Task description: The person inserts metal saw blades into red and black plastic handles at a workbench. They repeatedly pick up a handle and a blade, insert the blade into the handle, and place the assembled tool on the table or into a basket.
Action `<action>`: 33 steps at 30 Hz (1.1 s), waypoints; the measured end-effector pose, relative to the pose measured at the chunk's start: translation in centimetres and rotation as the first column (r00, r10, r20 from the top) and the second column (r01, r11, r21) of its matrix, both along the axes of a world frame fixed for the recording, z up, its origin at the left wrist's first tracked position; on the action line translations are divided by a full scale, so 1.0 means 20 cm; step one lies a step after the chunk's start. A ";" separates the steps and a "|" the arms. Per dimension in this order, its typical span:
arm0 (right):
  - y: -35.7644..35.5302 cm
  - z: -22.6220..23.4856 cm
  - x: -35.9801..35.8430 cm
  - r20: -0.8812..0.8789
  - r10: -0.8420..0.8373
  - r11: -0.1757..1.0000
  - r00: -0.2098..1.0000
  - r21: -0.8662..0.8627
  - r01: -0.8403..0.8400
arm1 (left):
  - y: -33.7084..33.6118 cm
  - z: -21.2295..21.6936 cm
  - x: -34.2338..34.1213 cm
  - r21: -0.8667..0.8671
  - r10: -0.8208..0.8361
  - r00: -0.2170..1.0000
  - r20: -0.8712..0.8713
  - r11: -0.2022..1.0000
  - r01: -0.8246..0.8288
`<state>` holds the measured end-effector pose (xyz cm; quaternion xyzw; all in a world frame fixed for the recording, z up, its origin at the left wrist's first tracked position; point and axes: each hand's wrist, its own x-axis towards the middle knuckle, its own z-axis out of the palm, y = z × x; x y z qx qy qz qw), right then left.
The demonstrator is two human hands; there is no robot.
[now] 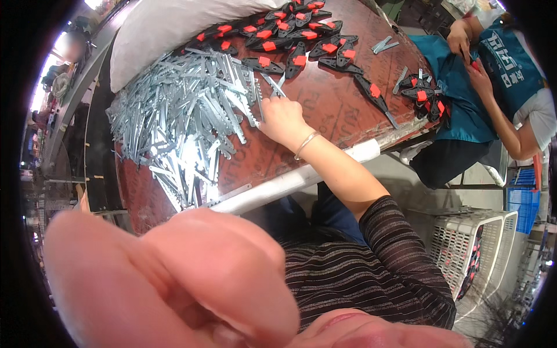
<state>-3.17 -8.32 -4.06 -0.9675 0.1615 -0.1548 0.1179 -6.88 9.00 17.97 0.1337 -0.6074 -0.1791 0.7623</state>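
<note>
Left hand (197,261) looms blurred close up, fingers curled, contents hidden. Toothed metal strips (197,110) lie heaped, crisscrossed on red-brown surface (331,93); pulling one could drag tangled neighbours, spilling some over near edge. Beside right hand (284,119), strips' long axes run roughly near to far, far ends leaning left. Right hand's fingers bend at heap's right side; grip cannot be told.
</note>
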 end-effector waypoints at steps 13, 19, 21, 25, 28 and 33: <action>-0.01 0.00 -0.16 0.089 0.125 0.991 0.988 -0.063 -0.120 | -0.77 -0.45 0.47 0.647 0.416 0.846 0.334 0.552 -0.527; -0.07 0.04 -0.34 0.089 0.021 1.000 0.996 -0.018 -0.019 | -1.13 -1.04 0.77 0.180 0.294 0.146 0.945 -0.092 -0.979; -0.10 0.03 -0.36 0.047 0.005 0.998 0.999 0.070 -0.008 | -1.18 -1.09 0.74 0.178 0.265 0.139 0.954 -0.129 -0.976; -0.14 0.02 -0.33 -0.060 0.056 0.988 0.997 0.150 -0.046 | -1.21 -1.06 0.72 0.236 0.200 0.208 0.958 -0.129 -0.963; -0.13 -0.01 -0.33 -0.061 0.076 0.982 0.995 0.177 -0.065 | -1.16 -1.00 0.70 0.892 0.363 0.897 0.253 0.271 -0.361; -0.07 -0.04 -0.37 0.045 -0.029 0.996 0.999 0.090 0.025 | -0.98 -0.92 0.60 0.489 0.040 0.580 -0.814 0.587 0.645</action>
